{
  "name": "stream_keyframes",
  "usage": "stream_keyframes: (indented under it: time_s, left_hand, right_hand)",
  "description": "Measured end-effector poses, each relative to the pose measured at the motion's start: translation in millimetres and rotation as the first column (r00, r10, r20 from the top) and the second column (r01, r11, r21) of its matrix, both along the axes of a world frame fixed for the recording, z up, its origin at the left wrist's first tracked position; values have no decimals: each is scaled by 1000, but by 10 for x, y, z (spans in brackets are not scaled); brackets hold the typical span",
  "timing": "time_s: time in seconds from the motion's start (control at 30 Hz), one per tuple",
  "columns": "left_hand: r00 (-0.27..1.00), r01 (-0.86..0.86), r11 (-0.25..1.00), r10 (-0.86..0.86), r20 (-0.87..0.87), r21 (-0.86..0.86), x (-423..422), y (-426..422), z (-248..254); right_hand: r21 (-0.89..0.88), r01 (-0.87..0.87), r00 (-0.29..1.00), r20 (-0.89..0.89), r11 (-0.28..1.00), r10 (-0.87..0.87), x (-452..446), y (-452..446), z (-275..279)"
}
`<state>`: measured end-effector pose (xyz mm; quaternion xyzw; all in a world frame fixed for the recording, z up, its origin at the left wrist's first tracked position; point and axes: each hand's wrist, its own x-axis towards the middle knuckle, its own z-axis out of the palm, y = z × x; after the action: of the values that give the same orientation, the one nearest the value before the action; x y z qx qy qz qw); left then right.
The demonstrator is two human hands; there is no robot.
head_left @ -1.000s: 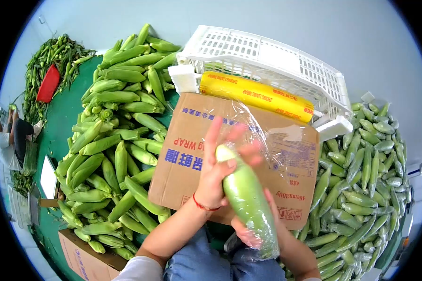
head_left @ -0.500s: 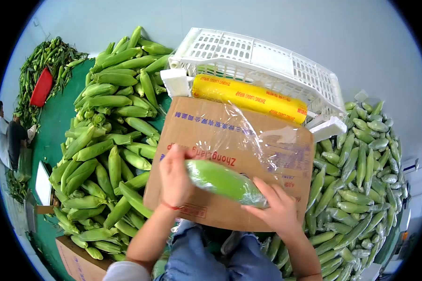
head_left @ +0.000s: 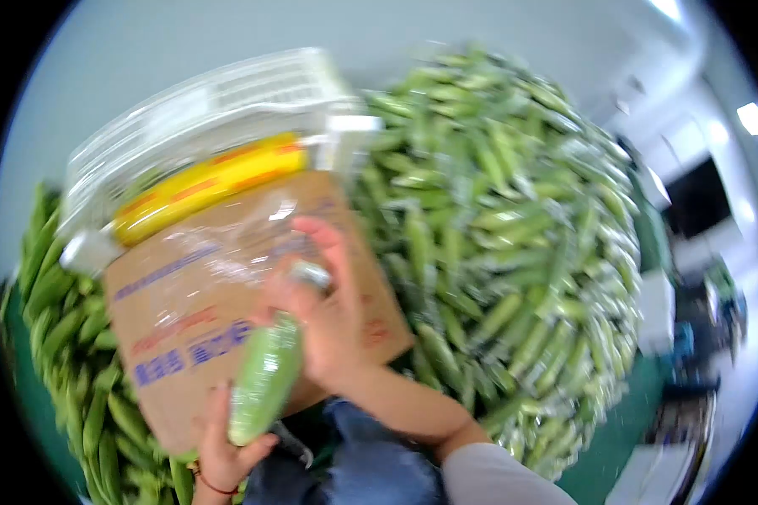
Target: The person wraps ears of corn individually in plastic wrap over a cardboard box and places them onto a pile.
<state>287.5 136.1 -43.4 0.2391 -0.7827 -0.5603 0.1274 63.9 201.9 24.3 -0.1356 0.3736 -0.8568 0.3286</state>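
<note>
A green ear of corn in its husk [head_left: 265, 379], shiny with cling film, is held at a slant above the cardboard box. My left hand [head_left: 226, 446], with a thin red band at the wrist, grips its lower end. My right hand [head_left: 316, 307] is closed around the upper part, and the wrapped tip pokes out between thumb and fingers. Beneath the hands is the brown printed cardboard [head_left: 168, 299], partly covered by a loose sheet of clear film [head_left: 219, 265]. The film comes off a yellow roll [head_left: 210, 181] at the box's far edge. Motion blurs my right fingers.
A white plastic crate [head_left: 177, 118] stands behind the roll, between white foam blocks [head_left: 88, 250]. Film-wrapped corn [head_left: 505, 236] is heaped high on the right. Unwrapped corn [head_left: 101, 412] lies piled at left. Green floor [head_left: 594, 459] shows at lower right.
My view has swung right, bringing the wrapped heap to the centre. The corn has turned from nearly level to steeply slanted, and my right hand has moved to its upper end.
</note>
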Motion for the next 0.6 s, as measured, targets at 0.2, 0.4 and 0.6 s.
stream_keyframes:
  time_s: [0.2,0.4,0.6]
  left_hand:
    - [845,534,689,-450,288,-490,-1261,232,420]
    - [963,264,731,-234,133,-629,-672,26,-59]
    - [977,-172,841,211,17,-514,441,-260,-760]
  right_hand:
    - [250,185,983,-34,950,-183,210,941,-725]
    - [308,608,735,128,731,-666,-1015,3083,-1042]
    - [108,981,175,-118,163,-977,-3108,5310,-433]
